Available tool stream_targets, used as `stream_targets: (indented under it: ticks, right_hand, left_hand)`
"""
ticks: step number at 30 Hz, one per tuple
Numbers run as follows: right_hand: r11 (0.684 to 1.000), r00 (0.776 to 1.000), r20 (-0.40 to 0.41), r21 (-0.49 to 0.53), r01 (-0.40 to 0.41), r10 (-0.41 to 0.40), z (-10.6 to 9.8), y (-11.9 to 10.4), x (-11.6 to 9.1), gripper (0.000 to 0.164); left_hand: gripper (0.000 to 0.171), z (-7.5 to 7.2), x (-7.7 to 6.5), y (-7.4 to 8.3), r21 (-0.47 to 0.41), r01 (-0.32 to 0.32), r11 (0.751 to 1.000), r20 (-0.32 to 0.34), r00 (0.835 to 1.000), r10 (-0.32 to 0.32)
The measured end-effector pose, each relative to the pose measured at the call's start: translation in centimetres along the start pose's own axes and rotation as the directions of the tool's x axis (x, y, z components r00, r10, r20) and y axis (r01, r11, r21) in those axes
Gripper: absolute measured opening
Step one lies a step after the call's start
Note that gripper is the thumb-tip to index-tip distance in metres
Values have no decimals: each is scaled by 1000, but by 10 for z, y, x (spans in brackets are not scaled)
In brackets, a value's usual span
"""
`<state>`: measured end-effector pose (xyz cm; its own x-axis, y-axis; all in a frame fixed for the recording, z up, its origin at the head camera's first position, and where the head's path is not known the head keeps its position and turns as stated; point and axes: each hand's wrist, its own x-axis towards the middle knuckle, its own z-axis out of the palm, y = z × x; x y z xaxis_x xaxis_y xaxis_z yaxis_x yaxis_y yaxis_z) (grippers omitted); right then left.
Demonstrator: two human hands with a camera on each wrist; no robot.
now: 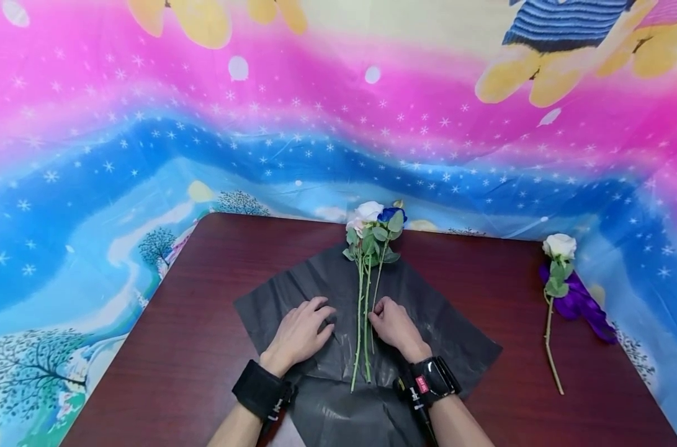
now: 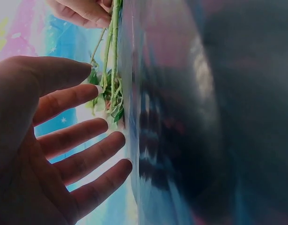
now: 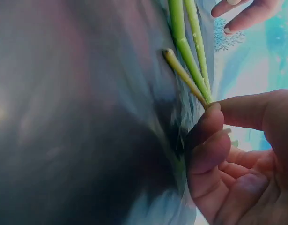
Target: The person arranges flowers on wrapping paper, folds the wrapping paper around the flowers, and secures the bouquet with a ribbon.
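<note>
Several roses lie with their stems side by side on a sheet of black wrapping paper (image 1: 293, 292). Their heads are at the far end: a white rose (image 1: 370, 211), a pale pink one beside it and a blue rose (image 1: 392, 215) on the right. My right hand (image 1: 395, 326) pinches the thin right-hand stem between thumb and fingertips; the stem's cut end (image 3: 168, 55) sticks out past them. My left hand (image 1: 300, 331) is over the paper, left of the stems, with fingers spread and nothing in them. Two thicker green stems (image 3: 177, 28) run close by the pinched one.
A single white rose (image 1: 560, 247) lies on the dark red table (image 1: 204, 298) at the right, over a purple ribbon (image 1: 581, 304). A printed cloth backdrop (image 1: 316, 155) hangs along the table's back and sides.
</note>
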<state>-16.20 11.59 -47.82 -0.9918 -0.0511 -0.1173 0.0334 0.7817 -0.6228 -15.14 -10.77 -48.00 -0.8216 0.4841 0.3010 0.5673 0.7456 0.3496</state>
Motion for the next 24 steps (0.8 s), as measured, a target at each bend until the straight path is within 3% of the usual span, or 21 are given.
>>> stream_targets:
  ticks: [8,24]
  right_hand:
    - [995,1000,8,91,-29,29,2,0,-2,16]
    - [998,999,-22,41,-48,49,1,3,-1,42]
  left_hand:
    - [25,0,-1,1,5,11,1000,21,1000,-11]
    - [24,1,-1,1,-2,14,1000,14,1000,-14]
